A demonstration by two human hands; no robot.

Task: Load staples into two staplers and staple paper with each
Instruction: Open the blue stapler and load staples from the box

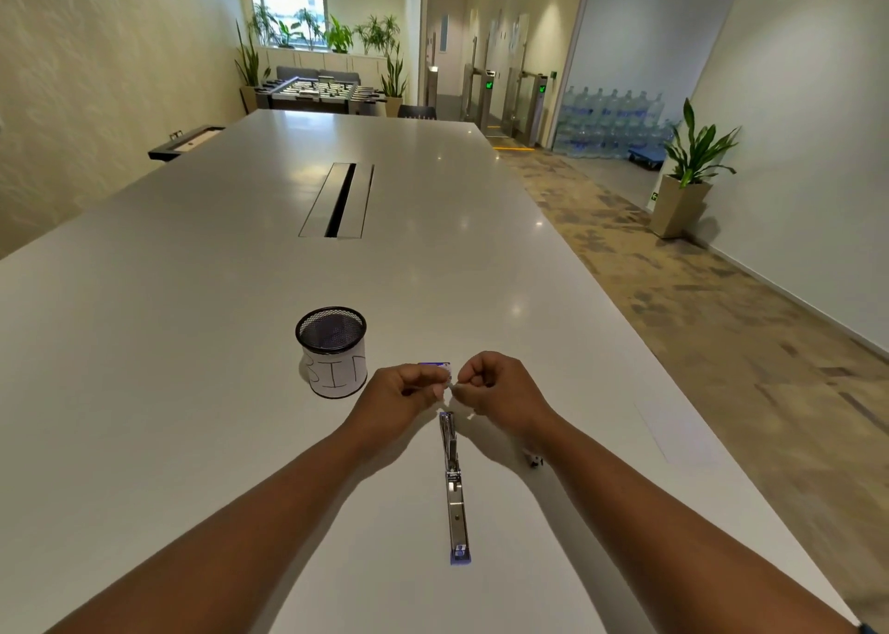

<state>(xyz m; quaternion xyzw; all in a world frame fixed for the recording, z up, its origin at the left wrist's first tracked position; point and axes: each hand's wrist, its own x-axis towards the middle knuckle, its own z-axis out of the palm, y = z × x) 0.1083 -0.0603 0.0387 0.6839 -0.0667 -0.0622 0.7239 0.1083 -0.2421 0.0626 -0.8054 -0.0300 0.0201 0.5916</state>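
A stapler (453, 484) lies flipped fully open on the white table (192, 345), its metal length running toward me and a blue tip at the near end. Just beyond its far end, my left hand (404, 386) and my right hand (495, 386) meet with fingertips pinched together on a small strip of staples (448, 383). A small blue staple box (434, 365) peeks out behind my knuckles. Part of a second small object (534, 458), possibly the other stapler, shows beside my right forearm. A sheet of white paper (673, 434) lies flat to the right.
A black mesh cup (332, 350) with a paper label reading "BIN" stands left of my hands. A cable slot (339, 200) runs along the table's middle. The table's right edge drops to a carpeted floor with a potted plant (692, 172).
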